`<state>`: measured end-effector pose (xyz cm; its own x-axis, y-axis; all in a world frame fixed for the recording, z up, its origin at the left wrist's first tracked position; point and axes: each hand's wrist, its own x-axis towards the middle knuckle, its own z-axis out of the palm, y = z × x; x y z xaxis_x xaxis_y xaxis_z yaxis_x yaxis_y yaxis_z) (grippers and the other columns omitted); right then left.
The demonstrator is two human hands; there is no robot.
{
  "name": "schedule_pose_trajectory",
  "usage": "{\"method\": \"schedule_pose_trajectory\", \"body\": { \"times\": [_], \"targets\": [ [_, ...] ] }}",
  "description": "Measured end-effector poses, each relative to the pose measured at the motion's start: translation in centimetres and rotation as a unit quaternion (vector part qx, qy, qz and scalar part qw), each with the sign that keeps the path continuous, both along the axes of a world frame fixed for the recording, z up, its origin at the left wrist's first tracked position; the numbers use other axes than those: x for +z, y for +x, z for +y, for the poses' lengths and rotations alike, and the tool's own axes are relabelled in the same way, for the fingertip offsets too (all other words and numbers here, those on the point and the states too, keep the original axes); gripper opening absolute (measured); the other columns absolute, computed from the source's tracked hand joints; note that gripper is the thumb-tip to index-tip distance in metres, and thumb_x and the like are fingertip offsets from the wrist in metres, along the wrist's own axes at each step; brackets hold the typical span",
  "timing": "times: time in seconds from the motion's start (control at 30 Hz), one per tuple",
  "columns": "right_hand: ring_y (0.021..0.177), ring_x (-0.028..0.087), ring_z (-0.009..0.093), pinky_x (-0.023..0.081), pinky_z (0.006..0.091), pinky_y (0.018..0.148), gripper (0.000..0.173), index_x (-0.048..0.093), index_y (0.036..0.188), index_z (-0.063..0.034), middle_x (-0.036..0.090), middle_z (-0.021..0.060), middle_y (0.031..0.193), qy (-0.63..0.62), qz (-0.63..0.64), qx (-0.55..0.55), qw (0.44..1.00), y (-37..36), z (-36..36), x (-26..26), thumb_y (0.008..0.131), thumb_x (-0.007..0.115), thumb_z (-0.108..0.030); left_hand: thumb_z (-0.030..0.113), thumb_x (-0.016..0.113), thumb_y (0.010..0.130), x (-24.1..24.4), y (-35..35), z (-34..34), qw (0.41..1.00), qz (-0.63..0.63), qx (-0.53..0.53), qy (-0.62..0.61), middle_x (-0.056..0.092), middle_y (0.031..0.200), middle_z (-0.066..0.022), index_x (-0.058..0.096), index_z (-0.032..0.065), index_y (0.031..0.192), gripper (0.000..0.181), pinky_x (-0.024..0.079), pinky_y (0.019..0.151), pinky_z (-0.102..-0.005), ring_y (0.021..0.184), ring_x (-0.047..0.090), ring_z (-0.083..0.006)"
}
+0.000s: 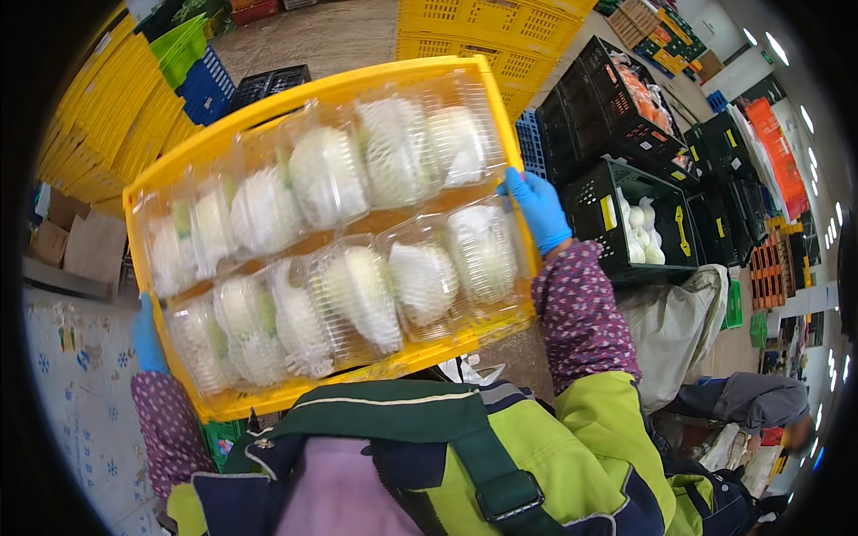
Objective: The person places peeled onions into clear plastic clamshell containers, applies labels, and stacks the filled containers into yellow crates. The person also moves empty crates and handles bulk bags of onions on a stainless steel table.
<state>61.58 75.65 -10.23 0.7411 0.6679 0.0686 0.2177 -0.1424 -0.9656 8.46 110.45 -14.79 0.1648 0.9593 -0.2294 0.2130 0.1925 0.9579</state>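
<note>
Both my hands, in blue gloves, grip a yellow plastic crate (305,92) by its short ends and hold it tilted in front of my body. My left hand (147,338) is on the left end, its fingers partly hidden behind the rim. At the right end, my right hand (537,206) has its thumb over the rim. Inside the crate stand two rows of clear plastic clamshell boxes (328,177). They hold pale round produce (421,281), wrapped in white foam netting, with some green showing.
Yellow crates (107,100) are stacked at the left and further ones (489,33) ahead. Black crates (603,100) stand at the right, one (623,221) holding white produce. A grey-white sheet (677,335) hangs below them. Another person (751,402) bends at the lower right.
</note>
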Motion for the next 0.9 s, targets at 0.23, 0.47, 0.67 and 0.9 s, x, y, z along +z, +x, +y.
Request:
{"method": "schedule_pose_trajectory", "body": {
  "times": [0.23,0.47,0.67,0.9],
  "targets": [
    [0.062,0.051,0.008,0.041,0.0225,0.059,0.035,0.059,0.079,0.0001,0.059,0.0036,0.071,-0.078,-0.055,-0.107,0.99,-1.6,-2.8,-0.6,0.084,0.055,-0.035,0.036,0.055,0.085,-1.9,6.7,4.8,0.995,-0.074,-0.059,0.021,0.05,0.061,0.003,0.06,0.0056,0.073,0.033,0.034,0.047,-0.0208,0.053,0.043,-0.0045],
    [0.062,0.047,0.008,0.039,0.0231,0.058,0.038,0.058,0.074,-0.0026,0.054,0.0013,0.068,-0.156,0.006,-0.207,0.966,1.1,-1.0,2.6,0.088,0.049,-0.037,0.035,0.06,0.082,2.6,18.1,13.4,0.986,0.041,-0.156,0.051,0.036,0.054,0.0068,0.045,0.0118,0.053,0.04,0.024,0.045,-0.0229,0.05,0.028,-0.0032],
    [0.063,0.045,0.009,0.037,0.0229,0.06,0.047,0.06,0.072,-0.0039,0.054,0.0018,0.068,-0.201,0.113,-0.281,0.931,3.3,-2.2,0.9,0.086,0.046,-0.046,0.033,0.06,0.082,2.6,25.7,14.7,0.969,0.113,-0.213,0.044,0.035,0.053,0.0071,0.045,0.0096,0.051,0.042,0.022,0.045,-0.0235,0.05,0.028,-0.0033],
    [0.06,0.046,0.008,0.038,0.0232,0.057,0.049,0.061,0.069,-0.0024,0.054,0.0027,0.063,-0.258,0.152,-0.283,0.911,9.6,-0.5,-3.5,0.086,0.046,-0.046,0.034,0.065,0.078,-1.5,31.6,16.4,0.944,0.213,-0.249,0.047,0.043,0.051,0.0044,0.056,0.0019,0.057,0.039,0.027,0.042,-0.0251,0.047,0.035,-0.0048]
  ]
}}
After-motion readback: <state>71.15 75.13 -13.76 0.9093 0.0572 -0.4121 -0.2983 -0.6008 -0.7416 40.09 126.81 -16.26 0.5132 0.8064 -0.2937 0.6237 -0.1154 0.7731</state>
